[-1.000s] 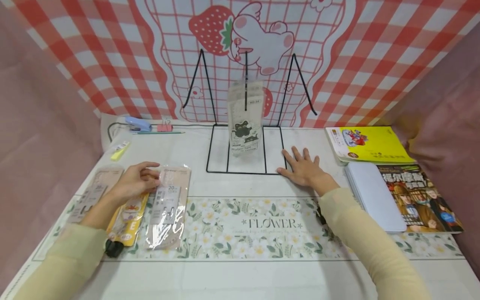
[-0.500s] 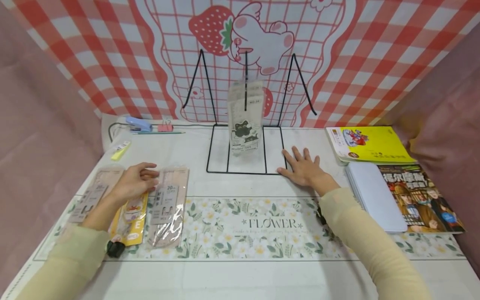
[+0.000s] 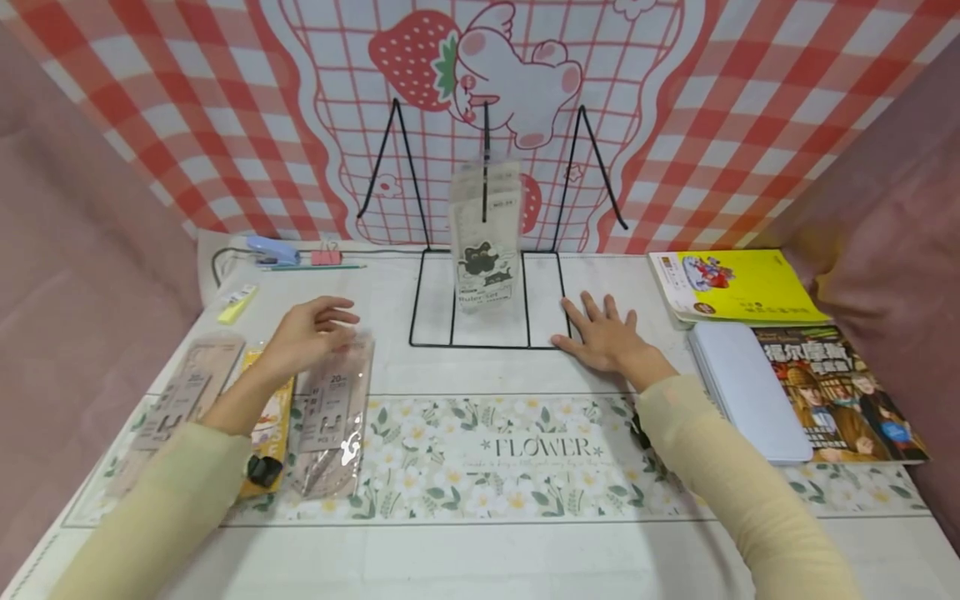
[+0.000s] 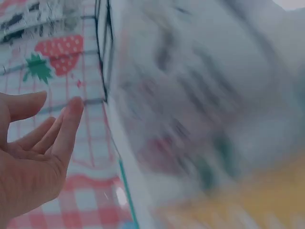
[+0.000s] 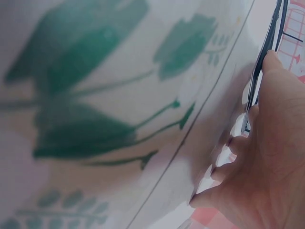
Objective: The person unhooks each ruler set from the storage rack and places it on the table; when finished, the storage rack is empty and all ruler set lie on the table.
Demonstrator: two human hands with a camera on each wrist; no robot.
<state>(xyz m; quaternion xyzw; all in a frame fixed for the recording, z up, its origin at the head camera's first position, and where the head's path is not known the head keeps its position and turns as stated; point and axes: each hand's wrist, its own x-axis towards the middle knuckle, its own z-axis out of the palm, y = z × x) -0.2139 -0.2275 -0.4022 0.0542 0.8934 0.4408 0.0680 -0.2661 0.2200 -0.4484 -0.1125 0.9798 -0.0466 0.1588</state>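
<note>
In the head view my left hand [image 3: 309, 333] hovers over the top edge of a clear pinkish packet [image 3: 330, 425] marked 20. Its fingers are loosely bent; in the left wrist view, thumb and fingers of the left hand [image 4: 38, 152] stand apart with nothing between them. A yellow packet [image 3: 273, 417] lies under the forearm, partly hidden, beside another pinkish packet [image 3: 180, 400]. My right hand [image 3: 606, 337] rests spread on the table, thumb and fingertips at the black wire rack's [image 3: 491, 346] right base edge. A Ruler Set packet [image 3: 486, 242] hangs on the rack's middle hook.
At the back left lie a blue stapler [image 3: 272, 249], a pink binder clip [image 3: 326, 257], a green pencil [image 3: 311, 267] and a yellow highlighter [image 3: 237, 306]. On the right are a yellow book [image 3: 750, 287], a pale case [image 3: 750, 396] and a magazine [image 3: 847, 392]. A checked cloth [image 3: 720, 125] hangs behind.
My left hand has moved right and away from me, from beside the right pinkish packet to over its top edge. The view has shifted slightly; the right hand keeps its place.
</note>
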